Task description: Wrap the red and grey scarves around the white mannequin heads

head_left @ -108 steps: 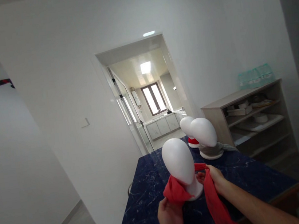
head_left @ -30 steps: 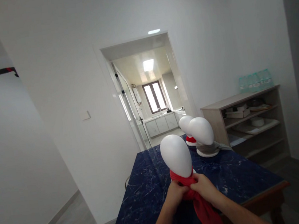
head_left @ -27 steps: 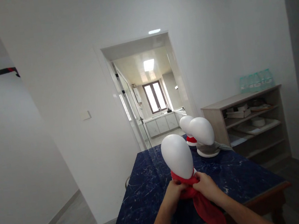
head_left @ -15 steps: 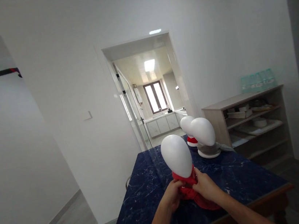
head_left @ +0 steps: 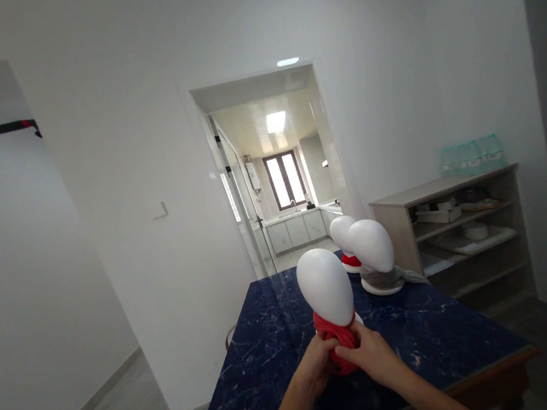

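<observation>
A white mannequin head (head_left: 325, 285) stands on the blue marbled table (head_left: 264, 327), with a red scarf (head_left: 340, 335) wrapped around its neck. My left hand (head_left: 318, 359) grips the scarf at the left of the neck, fingers bent into the cloth. On the other side, my right hand (head_left: 374, 356) pinches the scarf, its thumb lying across the front. The fabric is bunched between both hands. Part of the white base shows behind my right fingers; the rest is hidden.
Farther back stand a second mannequin head (head_left: 372, 246) with a grey scarf (head_left: 382, 278) and a third head (head_left: 341, 231) with red cloth (head_left: 350, 261). A wooden shelf unit (head_left: 394, 223) at right carries bottles (head_left: 472, 155). A doorway opens onto a kitchen.
The loose red cloth that lay on the table below my right hand is now gathered up at the neck. My right thumb has moved left across the scarf.
</observation>
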A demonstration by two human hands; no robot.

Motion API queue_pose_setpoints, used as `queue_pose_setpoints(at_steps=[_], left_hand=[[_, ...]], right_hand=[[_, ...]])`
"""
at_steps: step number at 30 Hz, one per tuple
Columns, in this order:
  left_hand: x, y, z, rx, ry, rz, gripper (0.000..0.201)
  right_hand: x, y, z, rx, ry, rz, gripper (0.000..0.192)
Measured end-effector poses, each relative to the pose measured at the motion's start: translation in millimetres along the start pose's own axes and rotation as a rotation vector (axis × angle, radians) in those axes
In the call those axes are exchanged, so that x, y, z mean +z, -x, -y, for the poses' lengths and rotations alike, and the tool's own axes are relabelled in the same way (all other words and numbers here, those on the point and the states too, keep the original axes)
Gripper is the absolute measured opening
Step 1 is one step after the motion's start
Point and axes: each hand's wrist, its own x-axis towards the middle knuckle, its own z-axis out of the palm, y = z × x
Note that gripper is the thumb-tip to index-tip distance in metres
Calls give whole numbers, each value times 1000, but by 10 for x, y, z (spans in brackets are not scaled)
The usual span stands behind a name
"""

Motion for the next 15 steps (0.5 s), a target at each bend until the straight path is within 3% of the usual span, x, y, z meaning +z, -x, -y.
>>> queue_pose_setpoints(at_steps=[4, 9, 15], left_hand=[[-40, 8, -46, -58, -33, 16, 52], [-245, -72, -149, -203, -100, -36, 29], [-345, -195, -63, -173, -137, -109, 23]], right_hand=[[7, -37, 26, 11, 132, 6, 32], [-44, -126, -12, 44, 210, -39, 34], [-100, -86, 37, 58, 245, -47, 37]])
